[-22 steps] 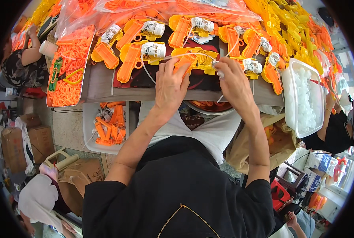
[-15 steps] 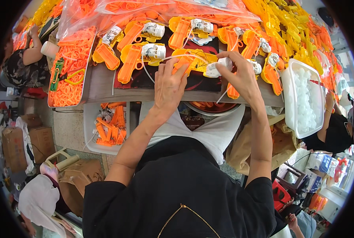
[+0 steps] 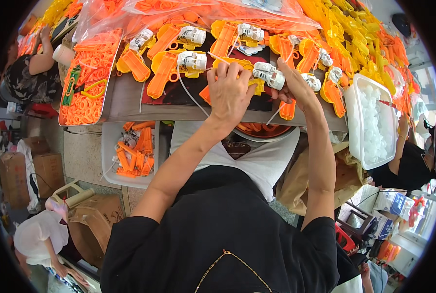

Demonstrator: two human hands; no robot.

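On a dark red and black mat [image 3: 181, 93] lies a half-assembled toy gun with a yellow body, an orange handle and a white cylinder [image 3: 269, 75]. My left hand [image 3: 230, 93] is closed over its yellow body, fingers bent and covering most of it. At the cylinder's right end my right hand [image 3: 300, 90] is closed, with curled fingers against it and partly hidden. A thin white tube [image 3: 218, 57] sticks out by my left fingers. Further toy guns [image 3: 164, 73] of the same kind lie to the left, behind and to the right [image 3: 332, 90].
A tray of small orange parts [image 3: 83, 110] stands at the left, a white tub of translucent pieces [image 3: 369, 122] at the right. Yellow shells [image 3: 354, 39] are heaped at the back right. Below the table edge are a bin of orange parts [image 3: 111, 168] and a paper bag [image 3: 296, 188].
My left hand has shifted right and turned over the toy gun's body. The white cylinder has tilted down to the right, and my right fingers have moved from its top to its right end.
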